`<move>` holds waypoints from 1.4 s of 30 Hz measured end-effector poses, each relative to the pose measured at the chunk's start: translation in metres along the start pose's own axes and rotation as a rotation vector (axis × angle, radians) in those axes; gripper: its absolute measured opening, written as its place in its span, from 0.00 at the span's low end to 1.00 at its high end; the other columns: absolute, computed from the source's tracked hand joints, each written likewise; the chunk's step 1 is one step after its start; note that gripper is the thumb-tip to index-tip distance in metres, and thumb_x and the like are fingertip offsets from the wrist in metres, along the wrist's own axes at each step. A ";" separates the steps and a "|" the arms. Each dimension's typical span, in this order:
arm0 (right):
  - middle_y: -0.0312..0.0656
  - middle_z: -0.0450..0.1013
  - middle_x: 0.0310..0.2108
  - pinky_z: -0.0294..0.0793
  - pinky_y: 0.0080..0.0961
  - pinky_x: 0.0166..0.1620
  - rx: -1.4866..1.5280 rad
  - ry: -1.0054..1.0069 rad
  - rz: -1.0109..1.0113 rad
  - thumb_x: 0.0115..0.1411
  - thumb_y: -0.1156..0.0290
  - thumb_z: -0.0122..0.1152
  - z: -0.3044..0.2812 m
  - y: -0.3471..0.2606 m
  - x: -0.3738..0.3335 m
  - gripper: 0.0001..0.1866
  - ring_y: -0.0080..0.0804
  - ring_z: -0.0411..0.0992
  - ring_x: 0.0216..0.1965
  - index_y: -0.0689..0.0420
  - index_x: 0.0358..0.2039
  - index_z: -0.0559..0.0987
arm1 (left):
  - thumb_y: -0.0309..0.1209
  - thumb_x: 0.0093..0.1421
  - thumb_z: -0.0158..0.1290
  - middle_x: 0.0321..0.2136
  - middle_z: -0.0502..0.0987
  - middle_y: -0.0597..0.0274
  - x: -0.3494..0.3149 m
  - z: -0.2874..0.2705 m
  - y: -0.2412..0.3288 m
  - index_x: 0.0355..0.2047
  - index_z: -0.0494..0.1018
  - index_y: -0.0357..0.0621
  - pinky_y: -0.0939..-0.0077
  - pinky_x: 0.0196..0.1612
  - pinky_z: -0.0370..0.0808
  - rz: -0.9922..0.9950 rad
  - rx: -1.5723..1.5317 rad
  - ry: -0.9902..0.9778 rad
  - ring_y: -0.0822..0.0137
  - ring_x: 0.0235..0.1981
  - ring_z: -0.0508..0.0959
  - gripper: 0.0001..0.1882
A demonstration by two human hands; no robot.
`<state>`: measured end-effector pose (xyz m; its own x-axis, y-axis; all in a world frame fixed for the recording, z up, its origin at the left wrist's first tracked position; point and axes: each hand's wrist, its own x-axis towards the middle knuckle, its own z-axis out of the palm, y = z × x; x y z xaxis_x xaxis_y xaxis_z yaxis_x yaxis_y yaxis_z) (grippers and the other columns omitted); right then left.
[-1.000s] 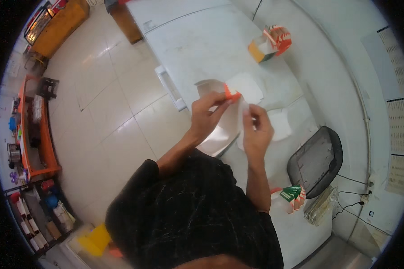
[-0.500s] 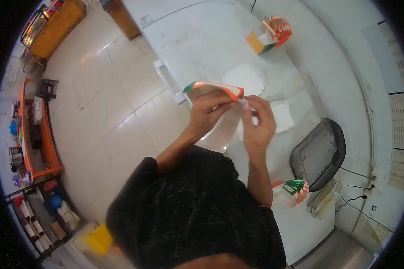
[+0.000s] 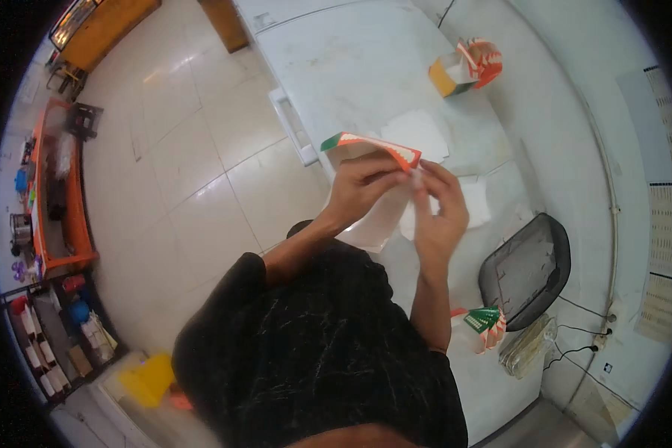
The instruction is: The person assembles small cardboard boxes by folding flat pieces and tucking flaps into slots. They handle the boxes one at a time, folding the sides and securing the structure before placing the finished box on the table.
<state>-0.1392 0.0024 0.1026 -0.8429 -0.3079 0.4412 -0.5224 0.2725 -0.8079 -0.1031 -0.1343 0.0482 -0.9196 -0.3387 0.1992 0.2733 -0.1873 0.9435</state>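
Observation:
Both my hands are closed on a thin paper carton [image 3: 377,147] with an orange, white and green printed edge, and its plain pale side hangs down toward my body. My left hand [image 3: 362,188] grips it from the left, fingers behind the printed flap. At the flap's right corner, my right hand [image 3: 442,213] pinches the paper between thumb and fingers. The fingertips of the two hands almost meet there. White paper sheets [image 3: 474,203] lie on the white surface beneath my right hand.
On the white freezer-like top [image 3: 351,67], a yellow, green and orange carton [image 3: 449,77] stands at the far right. Near my right forearm are fanned-out cartons [image 3: 485,319], a dark-rimmed tray [image 3: 526,272] and clear plastic packs [image 3: 529,347]. An orange shelf [image 3: 71,216] stands far left.
The whole view has shifted slightly, so the far things sit lower and further right. Both hands keep hold of the carton, which is tilted a little more, its right corner lower.

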 end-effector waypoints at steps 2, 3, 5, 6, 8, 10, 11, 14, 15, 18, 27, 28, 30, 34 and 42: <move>0.50 0.76 0.46 0.72 0.30 0.53 0.169 0.018 0.137 0.58 0.80 0.63 0.001 -0.001 -0.003 0.07 0.37 0.74 0.48 0.63 0.38 0.82 | 0.25 0.60 0.58 0.38 0.80 0.60 0.001 0.000 -0.005 0.41 0.79 0.34 0.78 0.45 0.75 -0.045 -0.074 -0.011 0.74 0.39 0.77 0.10; 0.51 0.76 0.46 0.72 0.30 0.53 0.239 0.033 0.176 0.58 0.80 0.62 0.002 -0.002 -0.004 0.07 0.38 0.74 0.48 0.63 0.38 0.81 | 0.25 0.60 0.58 0.38 0.80 0.60 0.000 0.001 -0.009 0.41 0.79 0.34 0.78 0.45 0.75 -0.048 -0.085 0.006 0.74 0.39 0.77 0.10; 0.51 0.75 0.46 0.72 0.30 0.53 0.282 0.057 0.183 0.58 0.81 0.62 0.005 -0.003 -0.006 0.08 0.39 0.74 0.49 0.64 0.38 0.81 | 0.25 0.60 0.58 0.37 0.80 0.61 -0.001 0.004 -0.011 0.41 0.79 0.34 0.77 0.46 0.75 -0.058 -0.102 0.036 0.74 0.40 0.77 0.10; 0.51 0.75 0.46 0.72 0.31 0.53 0.253 0.064 0.149 0.58 0.82 0.62 0.007 0.000 -0.007 0.08 0.40 0.74 0.49 0.64 0.39 0.81 | 0.25 0.60 0.58 0.37 0.80 0.61 -0.002 0.006 -0.009 0.41 0.79 0.35 0.77 0.46 0.75 -0.069 -0.105 0.036 0.74 0.40 0.77 0.10; 0.52 0.75 0.47 0.73 0.31 0.53 0.181 0.085 0.056 0.58 0.83 0.61 0.011 0.001 -0.008 0.08 0.40 0.74 0.50 0.64 0.39 0.81 | 0.24 0.59 0.58 0.37 0.80 0.61 -0.001 0.012 0.003 0.41 0.79 0.35 0.76 0.46 0.75 -0.090 -0.110 0.038 0.74 0.41 0.77 0.10; 0.52 0.75 0.47 0.73 0.32 0.53 0.088 0.117 -0.059 0.57 0.84 0.61 0.015 0.001 -0.009 0.09 0.40 0.74 0.50 0.64 0.39 0.81 | 0.25 0.62 0.55 0.41 0.79 0.61 0.000 0.013 -0.009 0.45 0.76 0.33 0.75 0.46 0.76 -0.144 -0.197 0.014 0.73 0.43 0.77 0.12; 0.55 0.73 0.50 0.71 0.35 0.55 0.012 0.091 -0.096 0.60 0.81 0.58 0.017 0.006 -0.011 0.09 0.44 0.73 0.52 0.67 0.41 0.80 | 0.25 0.63 0.54 0.42 0.78 0.61 0.001 0.015 -0.009 0.47 0.75 0.33 0.75 0.47 0.76 -0.187 -0.282 0.006 0.73 0.43 0.77 0.13; 0.59 0.69 0.54 0.69 0.38 0.57 -0.222 0.075 -0.300 0.63 0.76 0.54 0.026 0.018 -0.013 0.13 0.48 0.70 0.55 0.70 0.43 0.78 | 0.28 0.66 0.50 0.45 0.77 0.60 0.000 0.016 -0.008 0.51 0.72 0.31 0.75 0.49 0.75 -0.320 -0.332 -0.035 0.73 0.45 0.76 0.16; 0.63 0.63 0.58 0.67 0.42 0.58 -0.221 0.029 -0.302 0.65 0.70 0.48 0.025 0.021 -0.014 0.17 0.54 0.67 0.57 0.73 0.44 0.77 | 0.29 0.66 0.50 0.45 0.77 0.60 -0.001 0.017 -0.004 0.52 0.72 0.31 0.74 0.49 0.75 -0.297 -0.267 -0.041 0.73 0.46 0.75 0.17; 0.63 0.60 0.59 0.68 0.43 0.58 0.053 0.062 -0.198 0.67 0.69 0.45 0.027 0.026 -0.020 0.17 0.55 0.67 0.57 0.72 0.38 0.76 | 0.28 0.63 0.55 0.42 0.78 0.58 -0.002 0.018 -0.010 0.49 0.75 0.37 0.73 0.46 0.75 -0.011 0.035 -0.041 0.68 0.44 0.77 0.15; 0.54 0.69 0.51 0.74 0.34 0.47 -0.121 -0.067 0.129 0.61 0.71 0.61 -0.007 0.013 -0.001 0.31 0.42 0.72 0.49 0.61 0.62 0.62 | 0.26 0.49 0.58 0.34 0.77 0.61 -0.007 0.005 -0.021 0.35 0.78 0.43 0.72 0.33 0.78 0.614 0.888 -0.278 0.63 0.36 0.79 0.10; 0.54 0.71 0.49 0.74 0.34 0.46 -0.184 -0.052 0.094 0.61 0.72 0.61 -0.010 0.012 0.002 0.28 0.42 0.73 0.47 0.61 0.60 0.65 | 0.26 0.48 0.58 0.34 0.77 0.62 -0.008 0.006 -0.024 0.35 0.79 0.44 0.72 0.33 0.78 0.656 0.942 -0.319 0.64 0.36 0.79 0.11; 0.53 0.75 0.44 0.75 0.34 0.43 -0.311 -0.027 0.024 0.61 0.75 0.59 -0.012 0.015 0.009 0.22 0.42 0.76 0.44 0.60 0.56 0.72 | 0.25 0.46 0.57 0.34 0.77 0.64 -0.011 0.009 -0.027 0.35 0.79 0.45 0.72 0.33 0.77 0.651 0.867 -0.406 0.65 0.36 0.79 0.13; 0.52 0.77 0.40 0.77 0.32 0.37 -0.330 0.097 -0.051 0.61 0.79 0.55 -0.012 0.029 0.006 0.15 0.42 0.78 0.37 0.62 0.49 0.78 | 0.26 0.50 0.57 0.34 0.77 0.65 -0.011 0.007 -0.028 0.36 0.79 0.45 0.71 0.36 0.78 0.568 0.784 -0.472 0.63 0.36 0.78 0.11; 0.50 0.77 0.41 0.78 0.29 0.33 -0.293 0.201 -0.032 0.58 0.81 0.57 0.000 0.033 -0.011 0.14 0.41 0.78 0.36 0.62 0.45 0.79 | 0.42 0.69 0.47 0.34 0.79 0.55 -0.003 0.006 -0.022 0.42 0.74 0.33 0.70 0.43 0.78 -0.318 -0.084 -0.148 0.64 0.37 0.80 0.20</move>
<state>-0.1468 0.0152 0.0714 -0.8185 -0.1431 0.5564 -0.5394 0.5248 -0.6585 -0.1078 -0.1234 0.0279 -0.9916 -0.1153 -0.0594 -0.0170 -0.3389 0.9407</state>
